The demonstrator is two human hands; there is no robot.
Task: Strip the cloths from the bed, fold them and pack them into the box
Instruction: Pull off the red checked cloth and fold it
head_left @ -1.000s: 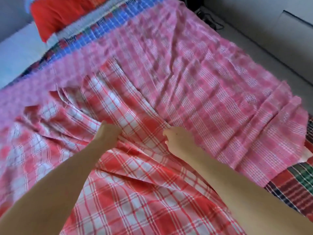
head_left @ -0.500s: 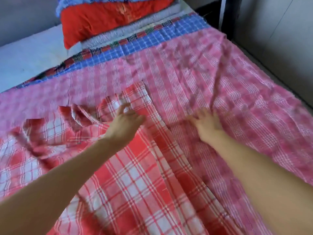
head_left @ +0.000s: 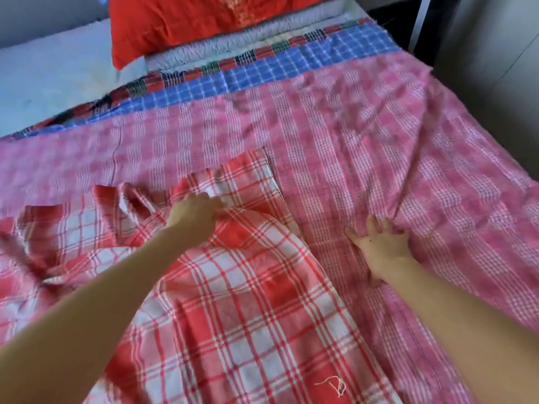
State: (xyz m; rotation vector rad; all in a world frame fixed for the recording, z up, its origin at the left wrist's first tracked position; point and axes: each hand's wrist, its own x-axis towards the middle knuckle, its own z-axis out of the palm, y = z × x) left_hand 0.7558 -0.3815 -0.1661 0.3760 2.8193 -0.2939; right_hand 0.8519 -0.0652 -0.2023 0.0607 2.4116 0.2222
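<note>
A red-and-white check cloth point(head_left: 248, 310) lies rumpled over the near left of the bed, on top of a pink check cloth point(head_left: 364, 135) that spreads across the middle and right. My left hand point(head_left: 194, 212) pinches a raised fold of the red-and-white cloth near its far edge. My right hand point(head_left: 379, 243) lies on the pink cloth with fingers spread, at the foot of a long crease running up to the right. Beyond the pink cloth show a blue check cloth point(head_left: 291, 68) and a strip of dark tartan cloth point(head_left: 248, 55). No box is in view.
A red pillow point(head_left: 189, 21) rests on a grey blanket point(head_left: 256, 39) at the head of the bed. Bare pale mattress point(head_left: 43, 80) shows at far left. A grey wall point(head_left: 495, 68) runs close along the bed's right side.
Both hands have moved away from me up the bed. The left hand has closed on a fold of the red-and-white cloth; the right hand now lies spread on the pink cloth.
</note>
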